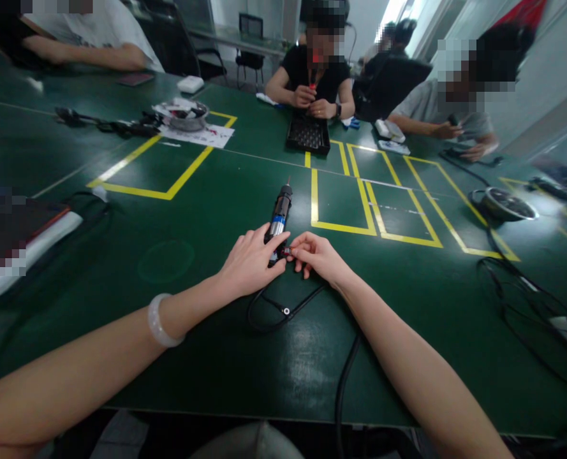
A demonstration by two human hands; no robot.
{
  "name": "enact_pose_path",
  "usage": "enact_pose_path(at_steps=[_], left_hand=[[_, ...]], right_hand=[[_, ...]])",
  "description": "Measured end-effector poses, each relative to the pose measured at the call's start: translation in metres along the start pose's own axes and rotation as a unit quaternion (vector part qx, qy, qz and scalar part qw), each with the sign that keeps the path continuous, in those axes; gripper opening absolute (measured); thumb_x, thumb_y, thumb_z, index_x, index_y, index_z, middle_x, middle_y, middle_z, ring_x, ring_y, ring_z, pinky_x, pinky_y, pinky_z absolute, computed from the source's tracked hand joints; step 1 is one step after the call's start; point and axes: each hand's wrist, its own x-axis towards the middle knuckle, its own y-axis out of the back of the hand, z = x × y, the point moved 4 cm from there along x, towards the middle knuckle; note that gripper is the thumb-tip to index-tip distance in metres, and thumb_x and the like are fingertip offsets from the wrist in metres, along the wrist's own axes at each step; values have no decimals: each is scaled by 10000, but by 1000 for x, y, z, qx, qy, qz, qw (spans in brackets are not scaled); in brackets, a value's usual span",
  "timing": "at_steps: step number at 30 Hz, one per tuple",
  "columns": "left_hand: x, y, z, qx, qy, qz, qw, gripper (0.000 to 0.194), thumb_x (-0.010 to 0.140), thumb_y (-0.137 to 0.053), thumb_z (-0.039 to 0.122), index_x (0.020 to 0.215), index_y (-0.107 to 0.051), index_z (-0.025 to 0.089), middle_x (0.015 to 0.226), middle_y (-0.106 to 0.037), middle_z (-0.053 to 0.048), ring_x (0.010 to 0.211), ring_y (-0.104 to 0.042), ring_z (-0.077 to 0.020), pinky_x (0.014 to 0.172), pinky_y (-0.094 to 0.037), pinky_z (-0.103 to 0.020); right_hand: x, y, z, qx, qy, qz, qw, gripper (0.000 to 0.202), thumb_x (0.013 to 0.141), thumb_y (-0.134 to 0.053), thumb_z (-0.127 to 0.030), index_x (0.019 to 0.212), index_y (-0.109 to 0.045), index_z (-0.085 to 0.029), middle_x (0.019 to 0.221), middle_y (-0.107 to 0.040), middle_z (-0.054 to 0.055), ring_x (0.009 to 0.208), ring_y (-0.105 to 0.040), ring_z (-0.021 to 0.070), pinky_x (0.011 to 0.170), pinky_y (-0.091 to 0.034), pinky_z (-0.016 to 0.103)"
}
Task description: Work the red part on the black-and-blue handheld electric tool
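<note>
At the left edge of the frame we see a dark slab [29, 237] with a pale rim, partly blurred out, and, at upper left, a bowl [194, 121] of small things standing on paper [222, 138], perhaps so that nothing strays over the green table [206, 376]. Yellow tape [129, 191] marks out plots there and right of centre, likely to give things set places. In the middle of the frame lies the tool [283, 203], its thin tip pointing up and away from us. Our left hand [245, 262] reaches over its near end, the grip closed with thumb and forefinger around it; we judge this steadies a round body that could roll. Just beside it, our right hand [320, 258] has its grip pinched together on a small part [287, 251] against the tool's side, fingertips only, as suits so tiny a piece; what it is we cannot tell. Below, a black cable [345, 376] runs off the near edge, slack. Farther up, a co-worker [290, 67] sits behind a black tray [307, 148], and a round dish [527, 205] stands at the right.
</note>
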Motion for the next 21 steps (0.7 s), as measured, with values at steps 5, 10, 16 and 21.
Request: enact_pose_path(at_steps=[5,10,16,21], left_hand=[[0,-1,0,-3,-2,1,1000,588,954,-463,470,1507,-467,271,1521,-402,-146,1178,-528,-343,958,-428,-467],[-1,-1,0,-2,2,0,1000,585,949,-461,445,1504,-471,262,1516,-404,-151,1171,-528,-345,953,-431,-464],[1,0,0,-11,2,4,1000,557,948,-476,453,1474,-504,274,1491,-427,-144,1165,-530,-340,943,-439,-460],[4,0,-5,-39,5,14,999,518,945,-495,538,1395,-578,294,1406,-482,-134,1131,-542,-322,934,-455,-452]], right_hand=[[1,-4,-1,-13,5,8,1000,282,758,-715,-351,880,-528,-178,681,-649,-32,470,-544,73,328,-417,158],[2,-6,0,-43,12,21,999,291,751,-723,-371,872,-536,-183,643,-599,-49,463,-535,77,306,-398,153],[3,-5,3,-50,30,62,996,322,727,-768,-393,826,-547,-182,572,-551,-63,439,-508,73,329,-428,165],[2,-3,4,-59,31,63,996,305,754,-742,-422,808,-599,-159,594,-603,-18,471,-544,86,373,-459,182]])
